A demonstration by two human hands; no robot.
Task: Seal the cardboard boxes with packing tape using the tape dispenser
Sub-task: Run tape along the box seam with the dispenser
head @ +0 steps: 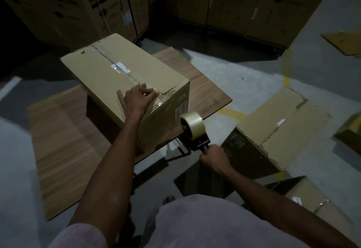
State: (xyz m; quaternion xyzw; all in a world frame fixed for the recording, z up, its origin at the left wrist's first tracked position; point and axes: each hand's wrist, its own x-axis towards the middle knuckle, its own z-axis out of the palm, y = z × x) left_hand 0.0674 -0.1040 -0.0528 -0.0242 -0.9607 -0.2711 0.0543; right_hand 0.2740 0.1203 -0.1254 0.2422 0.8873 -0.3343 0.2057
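Observation:
A closed cardboard box (pixel 109 72) lies on a low wooden table (pixel 64 136), its top seam running away from me with clear tape along it. My left hand (pixel 136 99) rests on the box's near top edge, fingers bent over the taped seam end. My right hand (pixel 214 156) grips the handle of a tape dispenser (pixel 195 130) with a roll of clear tape, held in the air just right of the box's near corner, apart from it.
A second closed box (pixel 277 128) stands on the floor to the right, another (pixel 320 204) nearer me. Tall printed cartons (pixel 78 7) line the back. A flat cardboard sheet (pixel 343 42) lies at far right. Yellow floor lines (pixel 286 72) cross the grey concrete.

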